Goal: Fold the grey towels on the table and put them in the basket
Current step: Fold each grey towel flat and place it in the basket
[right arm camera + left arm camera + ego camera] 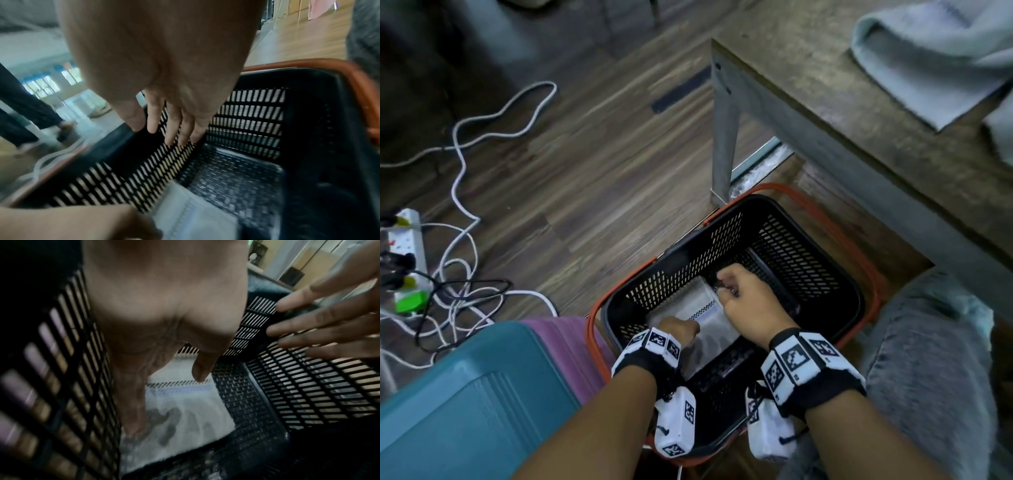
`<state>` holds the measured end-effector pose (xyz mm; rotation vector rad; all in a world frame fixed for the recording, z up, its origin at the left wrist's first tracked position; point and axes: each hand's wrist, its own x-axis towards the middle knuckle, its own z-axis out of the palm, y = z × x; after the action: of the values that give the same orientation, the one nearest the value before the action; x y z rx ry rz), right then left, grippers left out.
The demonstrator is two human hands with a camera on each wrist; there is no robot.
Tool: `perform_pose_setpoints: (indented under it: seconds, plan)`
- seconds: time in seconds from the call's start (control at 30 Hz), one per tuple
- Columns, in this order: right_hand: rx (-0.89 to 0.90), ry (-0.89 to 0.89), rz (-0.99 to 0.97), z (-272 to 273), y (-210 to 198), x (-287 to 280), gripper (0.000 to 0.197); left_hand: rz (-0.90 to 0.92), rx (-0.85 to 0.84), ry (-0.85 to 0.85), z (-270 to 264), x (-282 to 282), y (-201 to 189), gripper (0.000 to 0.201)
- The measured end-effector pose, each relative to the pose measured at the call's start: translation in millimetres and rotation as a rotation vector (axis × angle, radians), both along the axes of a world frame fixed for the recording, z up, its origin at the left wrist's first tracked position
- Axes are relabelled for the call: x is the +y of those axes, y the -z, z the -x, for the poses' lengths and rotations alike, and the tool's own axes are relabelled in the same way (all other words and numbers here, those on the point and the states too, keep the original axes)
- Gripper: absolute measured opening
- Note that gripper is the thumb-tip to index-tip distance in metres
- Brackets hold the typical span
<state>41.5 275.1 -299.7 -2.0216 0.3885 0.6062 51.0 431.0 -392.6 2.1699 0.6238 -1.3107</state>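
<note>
A person leans over a black slotted basket [808,260] with an orange rim, standing on the floor beside the leg of a counter [859,113]. Both hands are down inside it.

A folded grey towel [698,313] lies flat on the basket floor, directly under the left hand [679,330] and just to the left of the right hand [748,301]. In the head view its long axis runs from the near right corner toward the far left wall, close along the basket's left side. The right half of the basket floor shows bare mesh.

The left grip is released: in the left wrist view its straight fingers [133,410] point down and touch the towel, holding nothing. The right grip also looks released. In the right wrist view its fingers [174,129] hang straight and relaxed above the mesh wall, apart from the towel, which lies below and behind them.

More grey towels [935,58] lie unfolded on the counter, up and well to the right of both hands. The right hand is the nearer one to them. Judging from this, the coming move is to lift both hands out and reach up to the right for the next towel.
</note>
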Motion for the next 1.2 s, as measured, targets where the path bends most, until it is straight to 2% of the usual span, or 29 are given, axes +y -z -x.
perform_pose_setpoints:
  seconds: [0.1,0.2,0.37,0.53,0.63,0.73,0.87,1.0,1.1,1.2]
  plan:
    - [-0.203,0.158,-0.133,-13.2,-25.5,7.0,0.021,0.065,-0.045,0.026,-15.4,-2.1,-27.7,0.03]
    - [-0.386,0.269,-0.252,-28.0,-68.6,3.5,0.017,0.178,-0.104,-0.073,-38.8,-14.1,-68.8,0.04]
    - [-0.585,0.32,-0.234,-19.9,-145.3,-41.6,0.011,0.306,-0.164,0.15,-53.1,-63.0,-148.9,0.045]
    - [-0.704,0.421,-0.163,45.7,-206.1,-120.4,0.01,0.4,-0.414,0.375,-43.8,-137.3,-230.8,0.037]
    - [-0.731,0.522,-0.063,102.4,-228.7,-171.8,0.01,0.57,-0.591,0.438,-26.2,-189.5,-276.1,0.028]
    - [-0.696,0.645,0.034,160.9,-239.3,-222.7,0.005,0.667,-0.697,0.588,4.4,-249.1,-310.0,0.031]
    - [-0.634,0.778,0.143,225.7,-237.7,-275.2,0.005,0.734,-0.779,0.824,54.9,-325.8,-331.2,0.038]
    - [-0.575,0.826,0.25,265.8,-229.2,-311.2,0.007,0.702,-0.83,1.045,101.5,-388.7,-328.0,0.029]
    - [-0.503,0.829,0.328,279.3,-222.5,-330.7,0.01,0.608,-0.862,1.205,124.0,-417.5,-308.7,0.02]
    - [-0.458,0.837,0.344,278.9,-217.5,-341.3,0.014,0.414,-0.932,1.26,129.9,-428.2,-287.4,0.035]
